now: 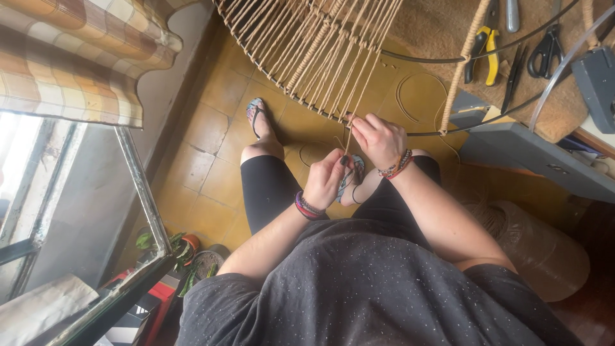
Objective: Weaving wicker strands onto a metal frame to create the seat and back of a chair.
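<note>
Far left: checked fabric (pixel 77 57) in tan and cream, hanging over a window frame (pixel 38 186). Below it, a slanting metal bar (pixel 142 192), then small potted plants (pixel 186 253) on the yellow-brown tiled floor (pixel 211 128).

Further right, one foot in a patterned sandal (pixel 257 115) planted flat on the tiles, knee in black leggings just beneath.

Centre: left hand (pixel 327 179), beaded bracelets at the wrist, fingers pinched shut on a thin tan cord (pixel 348 138) that runs up to the woven work. Right hand (pixel 379 140) just above and beside it, nearly touching, fingers curled closed around the same cord close under the dark metal hoop (pixel 410 133). Cord held taut between both hands, over the lap. Second sandalled foot partly hidden behind the hands.

Above the hands: a fan of tan cords (pixel 320 51), strung tight in parallel strands from the top edge down to the hoop rim. Loose loops of cord lying on the tiles right of the hands.

Right: a wrapped upright rod (pixel 462 64) tied to the hoop. Beyond it, a grey tabletop (pixel 512 144) covered with a brown mat, carrying yellow-handled pliers (pixel 488 54), black scissors (pixel 544 51) and a grey box (pixel 596 83). Lower right, a large pale spool of cord (pixel 538 247) on its side on the floor.
</note>
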